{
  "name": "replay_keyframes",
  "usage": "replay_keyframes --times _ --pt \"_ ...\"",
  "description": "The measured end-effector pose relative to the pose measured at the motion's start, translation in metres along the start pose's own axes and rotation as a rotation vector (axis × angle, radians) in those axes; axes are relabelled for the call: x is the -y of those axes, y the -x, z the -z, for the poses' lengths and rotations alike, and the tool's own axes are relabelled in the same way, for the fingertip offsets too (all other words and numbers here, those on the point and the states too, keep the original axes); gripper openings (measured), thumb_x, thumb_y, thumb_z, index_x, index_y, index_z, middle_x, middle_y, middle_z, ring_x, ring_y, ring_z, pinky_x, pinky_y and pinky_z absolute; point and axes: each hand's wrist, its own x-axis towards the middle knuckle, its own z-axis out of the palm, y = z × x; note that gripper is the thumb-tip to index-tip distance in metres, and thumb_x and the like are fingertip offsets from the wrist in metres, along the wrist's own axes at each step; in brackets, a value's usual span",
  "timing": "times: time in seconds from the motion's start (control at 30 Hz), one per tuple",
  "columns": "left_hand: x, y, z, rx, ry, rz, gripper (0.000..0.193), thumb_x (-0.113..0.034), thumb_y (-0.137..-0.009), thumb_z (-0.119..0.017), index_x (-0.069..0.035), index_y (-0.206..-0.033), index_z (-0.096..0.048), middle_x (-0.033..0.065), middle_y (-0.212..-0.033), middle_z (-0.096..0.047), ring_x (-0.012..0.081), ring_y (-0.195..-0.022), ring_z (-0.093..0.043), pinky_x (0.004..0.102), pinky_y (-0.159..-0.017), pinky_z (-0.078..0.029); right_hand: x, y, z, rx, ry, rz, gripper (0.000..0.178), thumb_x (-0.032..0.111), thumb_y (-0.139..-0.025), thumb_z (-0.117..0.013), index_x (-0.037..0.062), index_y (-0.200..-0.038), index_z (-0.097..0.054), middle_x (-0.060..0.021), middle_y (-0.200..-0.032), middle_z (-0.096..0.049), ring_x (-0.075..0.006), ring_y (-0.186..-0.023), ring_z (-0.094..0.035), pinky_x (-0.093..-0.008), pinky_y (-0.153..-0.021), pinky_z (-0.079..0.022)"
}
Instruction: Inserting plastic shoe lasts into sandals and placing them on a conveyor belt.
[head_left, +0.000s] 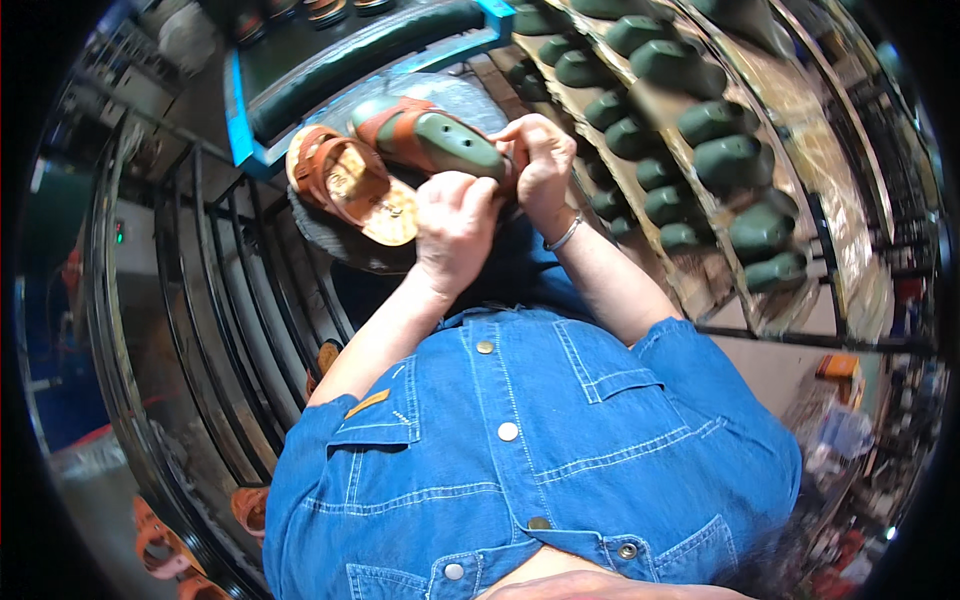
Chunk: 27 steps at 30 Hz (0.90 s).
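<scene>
A brown strappy sandal (387,117) is fitted on a green shoe last (447,140), whose top shows two dark holes. Its heel end points toward me. At that end my left hand (455,225) is closed, fingertips pinched against the near side of the heel. My right hand (540,165) pinches at the heel from the other side, fingers bent; a bracelet is on that wrist. What exactly lies between the fingertips is hidden. Left of the last, a second brown sandal (345,180) with a tan insole rests without a last, partly behind my left hand.
Both sandals lie on a dark round work surface (325,232). Beyond it stands a blue-framed stand with a dark roller (335,85). Racks of green lasts (730,160) rise on the right. A black metal rack (215,280) is on the left, with more brown sandals (165,540) low down.
</scene>
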Motion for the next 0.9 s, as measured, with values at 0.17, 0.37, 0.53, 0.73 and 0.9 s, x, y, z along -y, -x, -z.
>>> replay_keyframes --times 0.17,0.37,0.53,0.73,0.9 --pt "0.004 0.006 0.039 0.072 0.129 0.076 0.033 0.0 -0.079 -0.081 -0.004 -0.11 -0.072 0.0125 -0.112 -0.067 0.0322 -0.108 -0.065 0.0416 -0.097 -0.051 0.002 0.054 0.09 -0.313 0.46 0.106 0.015 0.013 -0.1 -0.063 -0.0003 -0.102 -0.07 -0.0024 -0.092 -0.068 -0.0095 -0.086 -0.063 -0.0256 -0.081 -0.052" --pt "0.026 0.035 0.079 0.008 0.119 0.252 0.023 0.006 -0.09 -0.07 0.001 -0.113 -0.07 0.0146 -0.115 -0.067 0.0285 -0.109 -0.066 0.0381 -0.099 -0.05 0.007 0.135 0.28 -1.162 0.922 -0.171 0.054 0.021 -0.089 -0.079 -0.0037 -0.13 -0.056 -0.0138 -0.128 -0.063 -0.0264 -0.115 -0.061 -0.0376 -0.105 -0.048" --pt "0.033 0.027 0.08 -0.026 0.187 0.322 0.018 0.007 -0.096 -0.064 0.003 -0.112 -0.069 0.0131 -0.111 -0.067 0.0216 -0.101 -0.067 0.0324 -0.091 -0.054 -0.014 0.101 0.325 -1.285 0.882 -0.368 0.088 0.037 -0.077 -0.088 -0.0095 -0.14 -0.048 -0.024 -0.14 -0.057 -0.0364 -0.13 -0.054 -0.0415 -0.113 -0.041" --pt "0.056 0.049 0.111 -0.14 0.293 0.444 0.018 0.01 -0.098 -0.06 0.005 -0.113 -0.067 0.0102 -0.105 -0.067 0.0152 -0.088 -0.067 0.0278 -0.084 -0.055 0.0 0.105 0.3 -1.248 0.379 -0.366 0.058 0.018 -0.075 -0.082 -0.0069 -0.122 -0.059 -0.0146 -0.118 -0.068 -0.0231 -0.099 -0.068 -0.0372 -0.085 -0.057" --pt "0.122 0.038 0.133 -0.509 0.343 0.559 0.019 0.009 -0.099 -0.058 0.006 -0.116 -0.067 0.0128 -0.108 -0.071 0.018 -0.097 -0.069 0.0306 -0.09 -0.058 0.088 0.204 0.266 -0.742 0.04 -0.54 0.051 0.006 -0.085 -0.064 -0.0033 -0.134 -0.057 -0.0135 -0.126 -0.065 -0.0266 -0.114 -0.065 -0.0407 -0.101 -0.053"
